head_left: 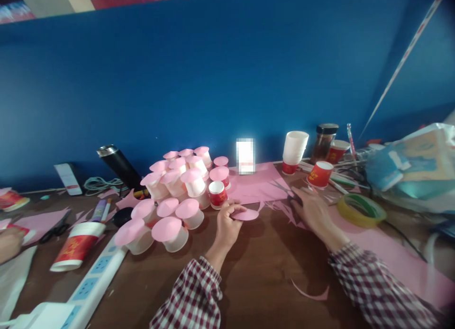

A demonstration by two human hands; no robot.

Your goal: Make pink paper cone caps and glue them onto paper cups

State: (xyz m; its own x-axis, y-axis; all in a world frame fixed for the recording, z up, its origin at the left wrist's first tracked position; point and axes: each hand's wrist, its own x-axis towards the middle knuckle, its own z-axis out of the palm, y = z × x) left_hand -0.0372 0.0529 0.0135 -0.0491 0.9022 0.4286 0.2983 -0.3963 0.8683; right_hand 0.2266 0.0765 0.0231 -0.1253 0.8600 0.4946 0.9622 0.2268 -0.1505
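My left hand (229, 221) pinches a pink paper disc (248, 215) by its left edge, just in front of a small red and white paper cup (217, 194). My right hand (313, 209) is closed on the dark handles of a pair of scissors (280, 186). The blades point left and away, over a pink paper sheet (249, 189). Thin pink paper offcuts (280, 206) lie between the two hands. Left of my left hand stand several paper cups topped with shallow pink paper cones (166, 228).
A white power strip (95, 277) and a tipped red cup (76, 246) lie at left, near another person's hand (10, 243). Stacked cups (295, 149), a dark jar (324, 141), yellow tape (360, 209) and a plastic bag (419, 163) occupy the right. A blue partition (227, 73) rises behind.
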